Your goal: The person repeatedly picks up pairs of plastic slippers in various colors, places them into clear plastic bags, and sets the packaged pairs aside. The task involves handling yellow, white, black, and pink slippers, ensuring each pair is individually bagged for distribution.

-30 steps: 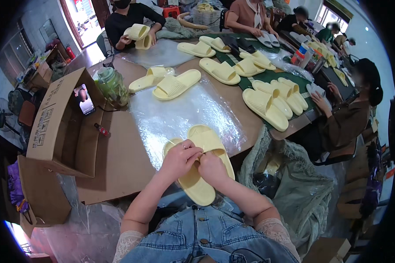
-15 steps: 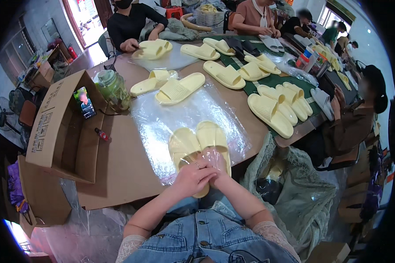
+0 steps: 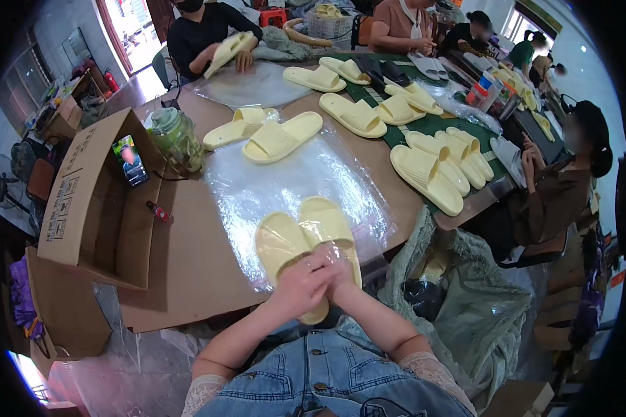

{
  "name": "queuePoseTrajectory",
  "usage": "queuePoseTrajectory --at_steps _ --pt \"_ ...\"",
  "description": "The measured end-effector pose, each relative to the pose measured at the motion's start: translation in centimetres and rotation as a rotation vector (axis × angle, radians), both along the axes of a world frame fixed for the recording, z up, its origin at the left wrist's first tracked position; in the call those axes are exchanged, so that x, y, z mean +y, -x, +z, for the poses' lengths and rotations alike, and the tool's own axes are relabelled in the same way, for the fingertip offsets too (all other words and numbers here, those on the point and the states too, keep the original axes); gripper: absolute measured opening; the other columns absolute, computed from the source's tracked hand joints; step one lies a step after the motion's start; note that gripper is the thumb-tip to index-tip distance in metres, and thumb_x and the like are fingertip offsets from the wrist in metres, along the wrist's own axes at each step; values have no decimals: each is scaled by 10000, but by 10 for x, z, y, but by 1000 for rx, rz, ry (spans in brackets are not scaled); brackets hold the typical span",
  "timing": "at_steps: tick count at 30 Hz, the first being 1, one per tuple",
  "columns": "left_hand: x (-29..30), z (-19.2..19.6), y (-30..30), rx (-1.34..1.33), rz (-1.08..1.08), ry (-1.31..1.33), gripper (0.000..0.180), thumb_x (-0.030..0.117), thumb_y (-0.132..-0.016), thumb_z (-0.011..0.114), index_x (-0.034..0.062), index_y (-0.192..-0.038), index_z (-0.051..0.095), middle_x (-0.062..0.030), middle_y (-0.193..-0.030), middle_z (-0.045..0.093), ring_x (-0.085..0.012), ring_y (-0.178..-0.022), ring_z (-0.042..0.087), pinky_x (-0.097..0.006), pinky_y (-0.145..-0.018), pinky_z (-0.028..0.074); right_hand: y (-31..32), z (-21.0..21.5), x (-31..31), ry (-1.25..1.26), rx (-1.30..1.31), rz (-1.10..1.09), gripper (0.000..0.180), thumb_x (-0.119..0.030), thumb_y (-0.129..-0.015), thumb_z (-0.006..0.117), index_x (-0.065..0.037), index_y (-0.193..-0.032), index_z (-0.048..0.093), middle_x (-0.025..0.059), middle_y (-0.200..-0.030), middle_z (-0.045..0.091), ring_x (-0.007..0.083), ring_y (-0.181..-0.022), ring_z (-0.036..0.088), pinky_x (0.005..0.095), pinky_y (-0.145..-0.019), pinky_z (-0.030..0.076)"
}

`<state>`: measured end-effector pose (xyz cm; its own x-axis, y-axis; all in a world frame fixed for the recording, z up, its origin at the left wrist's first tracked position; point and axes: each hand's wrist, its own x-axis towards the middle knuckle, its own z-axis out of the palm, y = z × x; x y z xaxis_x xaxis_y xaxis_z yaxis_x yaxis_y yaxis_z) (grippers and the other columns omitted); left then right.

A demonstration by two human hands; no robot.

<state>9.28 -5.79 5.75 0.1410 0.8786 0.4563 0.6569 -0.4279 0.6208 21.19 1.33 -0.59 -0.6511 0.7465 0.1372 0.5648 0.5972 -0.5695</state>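
Note:
A pair of pale yellow slide slippers (image 3: 321, 215) lies side by side in front of me, toes pointing away. Shiny clear film covers at least part of it, and the heels overhang the table's near edge. My right hand (image 3: 336, 271) grips around the right slipper's foot opening, seemingly under the film. Across it lies my left hand (image 3: 298, 283), its fingers closed at the right hand and the film; what exactly they pinch is hidden. Beneath and beyond the pair spread clear plastic bags (image 3: 236, 191). Another yellow slipper pair (image 3: 282, 139) rests at their far end.
On the left stand an open cardboard box (image 3: 94, 201) with a phone (image 3: 130, 161) inside, a jar (image 3: 174, 142) and a small red bottle (image 3: 158, 211). More yellow slippers (image 3: 428, 174) lie to the right. A green woven sack (image 3: 469, 299) hangs by the table's right edge. Co-workers sit around.
The slipper pair between my hands has shifted slightly left and toward me, its toes spreading a little. Across the table, a co-worker has lifted a yellow slipper off the plastic.

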Motion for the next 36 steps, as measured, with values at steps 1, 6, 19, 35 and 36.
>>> queuePoseTrajectory --at_steps 1,6,19,35,36 --pt "-2 1 -2 -22 -39 21 290 19 -807 679 103 -1081 728 -86 -972 662 -286 -884 664 -380 -757 545 -5 0 1 -127 -192 -11 245 -289 -949 556 -70 -978 663 135 -983 643 318 -947 647 431 -754 529" --pt "-9 -4 -8 -60 -130 59 273 34 -836 676 110 -1094 725 -79 -964 660 -282 -871 662 -370 -753 536 -11 4 6 -254 -245 -105 260 -315 -926 583 -72 -956 671 155 -955 635 335 -914 651 472 -730 520" --pt "-18 29 -11 -101 -200 147 168 67 -879 707 87 -1042 743 -77 -945 661 -250 -824 658 -340 -724 532 55 7 91 -135 -9 -270 312 -303 -954 590 2 -954 653 249 -910 655 421 -829 683 499 -741 551" --pt "54 -38 93 436 174 -54 619 439 -849 711 193 -1399 570 -123 -1587 361 -377 -1462 313 -473 -1174 301 62 -3 86 -105 39 -308 319 -339 -928 606 -28 -978 655 219 -917 661 385 -864 692 493 -733 550" --pt "49 -44 92 393 184 -105 547 359 -849 720 178 -1354 612 -127 -1576 390 -375 -1452 340 -470 -1165 319 63 -5 88 -94 34 -313 333 -343 -927 608 -18 -988 647 219 -921 661 398 -851 686 503 -740 547"
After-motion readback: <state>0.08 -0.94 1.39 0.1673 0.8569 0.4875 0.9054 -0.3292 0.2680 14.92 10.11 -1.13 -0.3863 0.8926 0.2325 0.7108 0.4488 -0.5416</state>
